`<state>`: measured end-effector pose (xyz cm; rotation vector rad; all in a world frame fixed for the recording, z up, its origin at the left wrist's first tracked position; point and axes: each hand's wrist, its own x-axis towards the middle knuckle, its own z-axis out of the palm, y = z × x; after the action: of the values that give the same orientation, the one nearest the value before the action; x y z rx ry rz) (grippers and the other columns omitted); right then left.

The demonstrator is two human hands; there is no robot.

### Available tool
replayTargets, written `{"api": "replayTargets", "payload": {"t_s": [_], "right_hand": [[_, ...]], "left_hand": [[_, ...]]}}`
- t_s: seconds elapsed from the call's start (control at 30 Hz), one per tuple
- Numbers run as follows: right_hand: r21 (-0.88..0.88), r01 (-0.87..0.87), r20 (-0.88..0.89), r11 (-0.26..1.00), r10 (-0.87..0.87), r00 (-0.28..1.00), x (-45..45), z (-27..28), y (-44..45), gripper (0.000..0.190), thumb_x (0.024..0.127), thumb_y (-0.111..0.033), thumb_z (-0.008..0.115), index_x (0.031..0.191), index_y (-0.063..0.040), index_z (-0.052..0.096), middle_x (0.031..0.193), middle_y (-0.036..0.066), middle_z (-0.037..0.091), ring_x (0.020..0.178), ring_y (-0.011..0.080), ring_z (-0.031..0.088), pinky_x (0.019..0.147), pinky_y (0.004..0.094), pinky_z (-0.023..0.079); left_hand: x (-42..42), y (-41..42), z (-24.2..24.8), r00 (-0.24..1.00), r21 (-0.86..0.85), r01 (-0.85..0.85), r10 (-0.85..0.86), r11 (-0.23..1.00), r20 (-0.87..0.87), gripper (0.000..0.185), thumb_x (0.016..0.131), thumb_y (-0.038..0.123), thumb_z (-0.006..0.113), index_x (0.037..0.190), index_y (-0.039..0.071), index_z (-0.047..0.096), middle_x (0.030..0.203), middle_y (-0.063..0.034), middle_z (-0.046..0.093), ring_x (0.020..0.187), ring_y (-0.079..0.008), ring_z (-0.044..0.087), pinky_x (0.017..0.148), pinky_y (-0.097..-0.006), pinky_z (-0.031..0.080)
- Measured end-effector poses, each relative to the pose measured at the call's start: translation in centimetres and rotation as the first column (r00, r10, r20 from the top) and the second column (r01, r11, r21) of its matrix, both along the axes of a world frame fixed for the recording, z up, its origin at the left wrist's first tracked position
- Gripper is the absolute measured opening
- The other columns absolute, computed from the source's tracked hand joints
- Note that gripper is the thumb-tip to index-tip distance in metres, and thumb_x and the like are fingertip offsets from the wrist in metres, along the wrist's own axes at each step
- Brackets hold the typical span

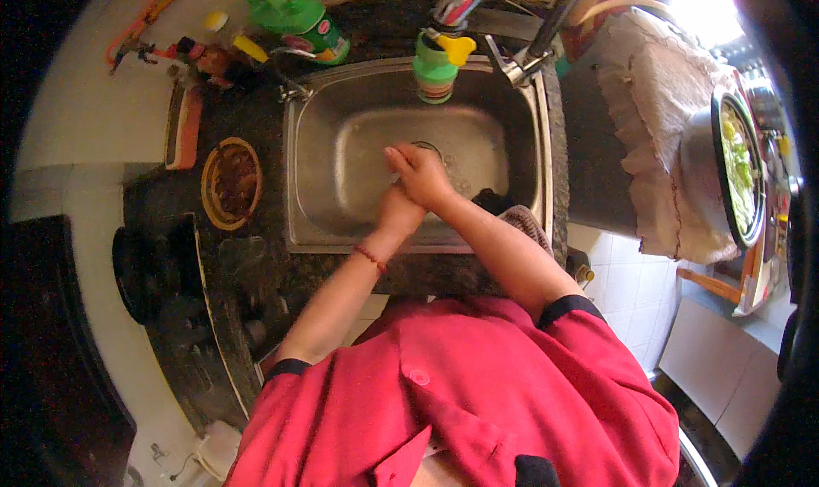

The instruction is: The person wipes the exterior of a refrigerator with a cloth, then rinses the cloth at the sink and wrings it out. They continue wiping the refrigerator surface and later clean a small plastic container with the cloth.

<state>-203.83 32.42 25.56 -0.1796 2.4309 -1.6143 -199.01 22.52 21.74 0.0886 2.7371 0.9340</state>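
Note:
Over the stainless steel sink (358, 167), my two hands are clasped against each other. My left hand (400, 208), with a red bead bracelet on its wrist, lies partly under my right hand (422, 173). No object shows in either hand; the left fingers are largely hidden, so their pose is unclear. Behind the hands is part of the drain. A chrome faucet (512, 71) curves above the basin, with a green strainer-like spout attachment (435, 71) and a yellow knob hanging at its end. A dark cloth or sponge (492, 202) is at the basin's right front.
A wicker-rimmed bowl (258, 186) of dark reddish items stands left of the sink. Green bottles or packs (320, 32) stand behind it. On the right, a pot (697, 141) of chopped greens rests on a cloth-covered surface (652, 96). A striped cloth (524, 221) hangs at the sink's front edge.

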Motion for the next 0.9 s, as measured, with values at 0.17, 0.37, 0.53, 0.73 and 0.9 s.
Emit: {"api": "replayTargets", "payload": {"t_s": [0.17,0.37,0.53,0.73,0.9], "right_hand": [[-0.061,0.012,0.058,0.998,-0.008,0.998,1.3,0.1,0.9,0.047,0.095,-0.046,0.062,0.121,-0.006,0.065,0.118,0.018,0.067,0.109,0.0343,0.063,0.095,0.0424,0.049],[-0.298,0.055,0.204,0.953,0.008,0.979,4.1,0.1,1.1,0.057,0.097,-0.032,0.066,0.148,-0.012,0.048,0.138,0.008,0.055,0.124,0.0201,0.054,0.104,0.0331,0.044],[-0.655,0.476,0.600,0.587,0.022,0.799,4.7,1.1,3.7,0.041,0.095,-0.028,0.063,0.133,-0.011,0.061,0.111,0.008,0.070,0.086,0.0181,0.068,0.069,0.0330,0.058],[-0.454,0.643,0.722,0.617,-0.169,0.671,5.1,1.5,7.6,0.032,0.094,-0.038,0.064,0.100,-0.008,0.069,0.089,0.007,0.074,0.066,0.0190,0.069,0.050,0.0330,0.056],[-0.714,0.619,0.569,0.325,-0.245,0.785,6.5,2.6,6.9,0.032,0.092,-0.035,0.069,0.105,-0.006,0.071,0.092,0.007,0.074,0.080,0.0203,0.071,0.075,0.0325,0.058]], "left_hand": [[0.4,-1.6,1.7,0.947,0.610,-0.320,0.230,0.725,0.223,0.063,0.078,0.013,0.078,0.134,0.006,0.052,0.127,-0.0109,0.063,0.116,-0.0252,0.062,0.095,-0.0382,0.050],[2.3,-2.7,6.7,0.969,0.787,-0.209,0.014,0.580,0.247,0.099,0.070,0.001,0.082,0.155,0.007,0.031,0.143,-0.0111,0.050,0.130,-0.0240,0.051,0.107,-0.0359,0.045],[6.7,-6.5,8.7,0.994,0.612,-0.041,-0.030,0.790,0.105,0.094,0.074,0.009,0.083,0.154,0.007,0.035,0.154,-0.0170,0.040,0.140,-0.0277,0.042,0.104,-0.0375,0.046],[17.0,-17.3,9.4,0.682,0.253,-0.403,0.473,0.880,-0.559,0.079,0.073,0.014,0.086,0.141,0.004,0.047,0.137,-0.0177,0.045,0.128,-0.0341,0.042,0.109,-0.0453,0.036],[17.2,-25.3,7.0,0.528,0.299,-0.680,0.730,0.669,-0.433,0.102,0.075,0.023,0.089,0.152,0.002,0.024,0.150,-0.0195,0.030,0.138,-0.0335,0.032,0.116,-0.0475,0.028]]}}
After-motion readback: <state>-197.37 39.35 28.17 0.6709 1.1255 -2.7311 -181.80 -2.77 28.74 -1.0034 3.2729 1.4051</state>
